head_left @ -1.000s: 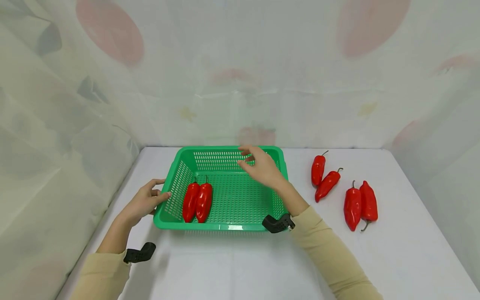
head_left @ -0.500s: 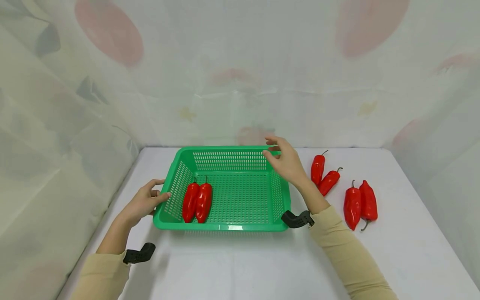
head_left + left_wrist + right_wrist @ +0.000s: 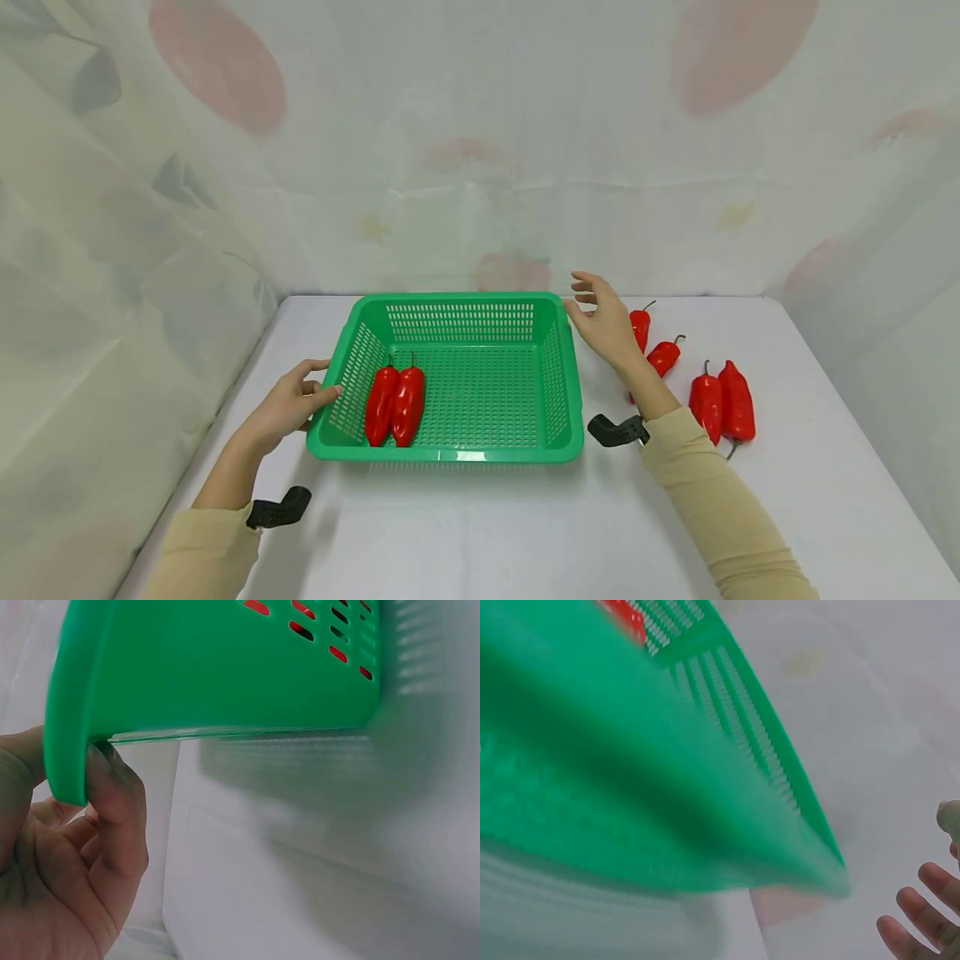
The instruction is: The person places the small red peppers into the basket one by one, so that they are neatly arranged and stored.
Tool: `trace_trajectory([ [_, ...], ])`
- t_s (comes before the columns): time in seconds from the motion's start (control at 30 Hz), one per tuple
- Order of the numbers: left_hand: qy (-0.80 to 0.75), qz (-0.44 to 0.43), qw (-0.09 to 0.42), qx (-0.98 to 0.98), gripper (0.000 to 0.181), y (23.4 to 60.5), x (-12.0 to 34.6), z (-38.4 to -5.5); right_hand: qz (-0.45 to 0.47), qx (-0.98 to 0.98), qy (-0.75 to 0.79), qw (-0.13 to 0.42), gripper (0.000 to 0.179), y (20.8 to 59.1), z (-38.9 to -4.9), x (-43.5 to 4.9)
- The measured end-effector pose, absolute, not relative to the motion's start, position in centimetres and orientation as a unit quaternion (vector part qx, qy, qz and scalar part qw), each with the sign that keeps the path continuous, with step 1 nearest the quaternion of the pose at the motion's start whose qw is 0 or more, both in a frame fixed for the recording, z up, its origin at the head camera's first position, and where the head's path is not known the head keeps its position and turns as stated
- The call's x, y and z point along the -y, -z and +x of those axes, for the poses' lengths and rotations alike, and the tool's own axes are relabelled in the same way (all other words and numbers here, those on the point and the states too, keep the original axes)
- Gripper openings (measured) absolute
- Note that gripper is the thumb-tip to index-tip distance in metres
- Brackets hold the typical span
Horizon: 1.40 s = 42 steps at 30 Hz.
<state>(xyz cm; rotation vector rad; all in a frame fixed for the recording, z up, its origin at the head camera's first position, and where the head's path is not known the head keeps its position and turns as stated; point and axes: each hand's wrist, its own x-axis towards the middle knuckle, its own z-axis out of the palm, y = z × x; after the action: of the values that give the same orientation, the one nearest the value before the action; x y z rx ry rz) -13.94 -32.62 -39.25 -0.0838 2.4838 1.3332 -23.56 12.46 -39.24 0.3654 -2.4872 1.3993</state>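
A green plastic basket [image 3: 480, 456] with perforated walls sits at the middle of the table. My left hand [image 3: 281, 408] grips its left rim; in the left wrist view the thumb and a finger [image 3: 118, 802] pinch that edge from both sides. Two glossy red peppers [image 3: 407, 407] lie side by side at the left of the basket floor. Just outside the right rim hovers my right hand [image 3: 606, 329], fingers spread and holding nothing. Beyond it, partly hidden by the hand and forearm, lie two more red peppers [image 3: 665, 357]. The right wrist view shows the spread fingertips [image 3: 924, 919] apart from the basket.
Another pair of red peppers [image 3: 737, 404] lies farther right on the white table [image 3: 810, 500], one partly behind the right sleeve [image 3: 712, 492]. A pale patterned sheet [image 3: 480, 167] rises behind the table and along both sides.
My right hand has moved right, from above the basket to just past its right rim, and now covers part of the nearer peppers. My left hand and the basket have stayed put.
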Motion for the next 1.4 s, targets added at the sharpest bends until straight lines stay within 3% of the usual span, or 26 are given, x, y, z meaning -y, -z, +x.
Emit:
trace_trajectory([
  [0.53, -0.468, -0.027, 0.157, -0.869, 0.064, 38.9, 32.4, -13.8, 0.056, 0.899, -0.424, 0.095, 0.052, 41.9, -26.0, -17.5],
  [1.0, -0.472, -0.024, 0.157, -0.867, 0.063, 38.9, 32.4, -13.8, -0.009, 0.914, -0.399, 0.078, 0.052, 44.0, -26.0, -20.3],
  [1.4, -0.470, -0.028, 0.159, -0.868, 0.063, 39.0, 32.5, -13.8, -0.065, 0.923, -0.378, -0.025, 0.064, 44.3, -25.6, -21.8],
])
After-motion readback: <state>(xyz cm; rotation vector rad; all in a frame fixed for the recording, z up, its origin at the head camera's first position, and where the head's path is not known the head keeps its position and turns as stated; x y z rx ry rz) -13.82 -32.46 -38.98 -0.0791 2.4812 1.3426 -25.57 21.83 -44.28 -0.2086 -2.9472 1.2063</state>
